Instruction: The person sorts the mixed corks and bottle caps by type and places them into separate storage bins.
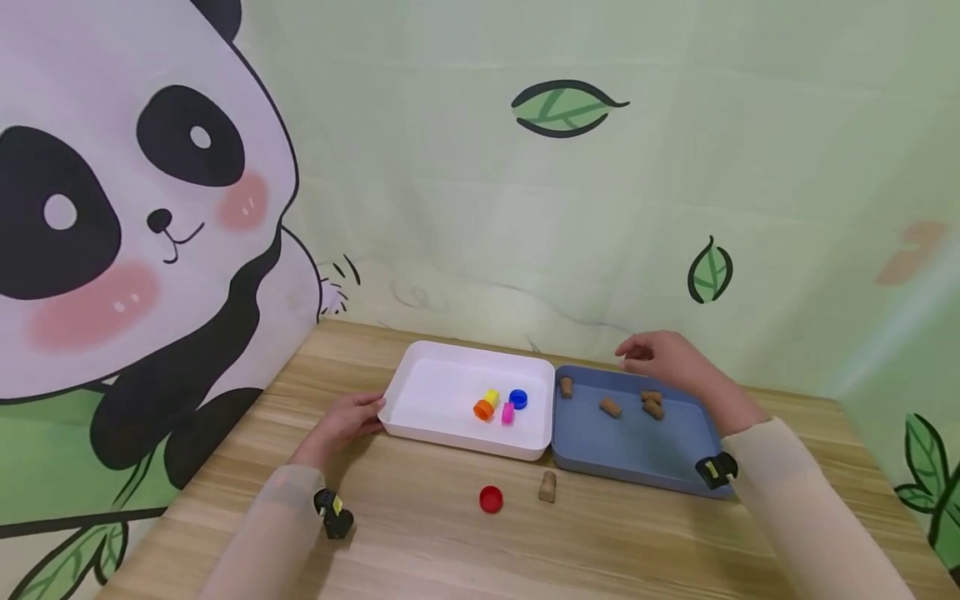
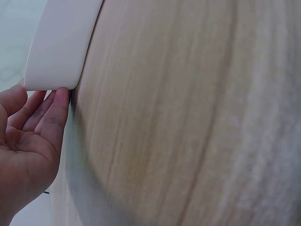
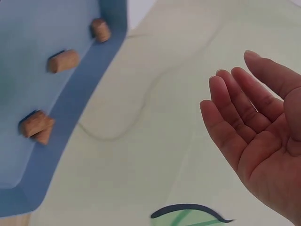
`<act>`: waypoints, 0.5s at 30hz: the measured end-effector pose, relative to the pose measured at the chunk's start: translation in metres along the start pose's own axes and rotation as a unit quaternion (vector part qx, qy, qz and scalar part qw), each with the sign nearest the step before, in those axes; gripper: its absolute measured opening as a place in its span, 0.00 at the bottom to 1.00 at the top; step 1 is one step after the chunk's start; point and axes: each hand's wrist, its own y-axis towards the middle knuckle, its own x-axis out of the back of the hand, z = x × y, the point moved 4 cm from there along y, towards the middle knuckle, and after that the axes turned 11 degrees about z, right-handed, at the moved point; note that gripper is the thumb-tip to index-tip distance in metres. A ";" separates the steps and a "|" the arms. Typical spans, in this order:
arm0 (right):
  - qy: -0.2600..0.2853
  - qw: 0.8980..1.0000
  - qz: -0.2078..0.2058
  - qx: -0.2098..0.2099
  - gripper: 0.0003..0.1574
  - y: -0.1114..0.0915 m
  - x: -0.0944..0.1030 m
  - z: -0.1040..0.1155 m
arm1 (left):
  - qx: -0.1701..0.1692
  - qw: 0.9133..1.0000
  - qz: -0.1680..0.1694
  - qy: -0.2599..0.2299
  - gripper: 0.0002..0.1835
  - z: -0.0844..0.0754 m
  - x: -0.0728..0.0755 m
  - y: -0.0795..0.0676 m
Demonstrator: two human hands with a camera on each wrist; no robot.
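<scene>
My left hand (image 1: 348, 419) is at the left end of a white tray (image 1: 465, 444). In the left wrist view its fingertips touch the tray's end wall, fingers fairly straight and the thumb near the rim. Inside that tray lie a blue bottle cap (image 1: 518, 399), an orange cap (image 1: 483, 410), a yellow piece (image 1: 492, 396) and a pink piece (image 1: 508, 413). My right hand (image 1: 663, 358) hovers over the back of a blue-grey tray (image 1: 630, 472), its fingers loosely bent and nothing in them. Several corks, one a brown cork (image 1: 611, 407), lie in that tray.
On the wooden table (image 1: 420, 533), in front of the trays, are a red bottle cap (image 1: 491, 499) and an upright-looking cork (image 1: 547, 487). The two trays stand side by side. Behind them rises a pale green wall cloth (image 1: 450, 208) printed with a panda.
</scene>
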 end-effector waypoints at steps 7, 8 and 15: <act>0.024 0.998 -0.044 0.031 0.18 -0.025 -0.005 0.025 | 0.000 1.000 -0.002 -0.003 0.26 0.000 0.000 -0.001; 0.030 0.998 -0.047 0.035 0.18 -0.027 -0.006 0.029 | -0.001 1.000 -0.002 -0.004 0.26 0.000 0.000 -0.001; 0.051 0.996 -0.055 0.051 0.17 -0.036 -0.020 0.057 | -0.007 1.000 0.001 -0.007 0.26 0.001 0.001 0.001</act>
